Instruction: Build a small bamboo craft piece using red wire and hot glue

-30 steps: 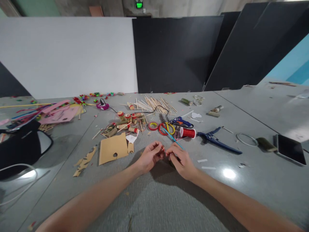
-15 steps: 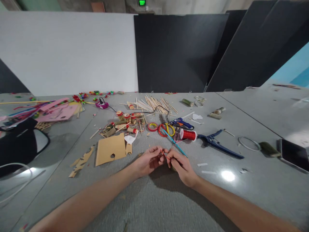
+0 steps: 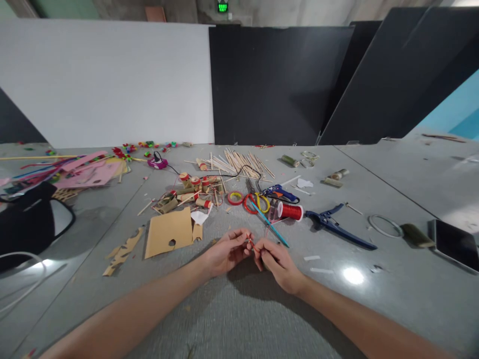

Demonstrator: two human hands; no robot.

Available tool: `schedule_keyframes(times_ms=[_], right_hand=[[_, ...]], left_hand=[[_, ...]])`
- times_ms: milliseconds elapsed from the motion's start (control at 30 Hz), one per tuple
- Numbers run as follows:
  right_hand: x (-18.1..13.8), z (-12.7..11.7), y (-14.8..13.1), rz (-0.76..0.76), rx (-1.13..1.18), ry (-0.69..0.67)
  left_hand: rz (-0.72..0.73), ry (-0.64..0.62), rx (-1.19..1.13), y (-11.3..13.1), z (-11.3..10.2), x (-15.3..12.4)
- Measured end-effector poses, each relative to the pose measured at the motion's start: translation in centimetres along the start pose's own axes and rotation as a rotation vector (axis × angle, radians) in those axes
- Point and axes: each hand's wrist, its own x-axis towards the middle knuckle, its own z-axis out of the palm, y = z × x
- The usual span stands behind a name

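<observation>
My left hand (image 3: 230,253) and my right hand (image 3: 280,263) meet at the centre, just above the grey table. Pinched between the fingertips of both is a short stretch of red thread (image 3: 253,245); its ends are hidden by the fingers. Just beyond my right hand lies a blue stick or pen (image 3: 272,227). A spool of red thread (image 3: 291,211) rests on its side past it. Behind the hands are scissors (image 3: 262,202) with red and yellow handles, and a roll of red and yellow tape (image 3: 235,198).
Cardboard (image 3: 168,233) with a hole lies left. Small bamboo pieces with red bands (image 3: 194,183) and wooden sticks (image 3: 245,163) are farther back. A blue glue gun (image 3: 280,192), blue cutters (image 3: 339,228) and a phone-like dark device (image 3: 454,244) are right. Boards (image 3: 280,85) stand behind.
My right hand's fingers have shifted slightly down and left on the red thread. The left hand stays nearly in place. The whole view has tilted slightly.
</observation>
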Motion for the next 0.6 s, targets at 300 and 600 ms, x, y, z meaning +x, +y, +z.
schedule_keyframes(times_ms=[300, 600], right_hand=[[-0.07, -0.03, 0.15, -0.021, -0.044, -0.027], [-0.14, -0.07, 0.4, 0.007, -0.034, -0.029]], left_hand=[[-0.001, -0.013, -0.011, 0.27, 0.27, -0.08], [-0.01, -0.017, -0.034, 0.35, 0.33, -0.07]])
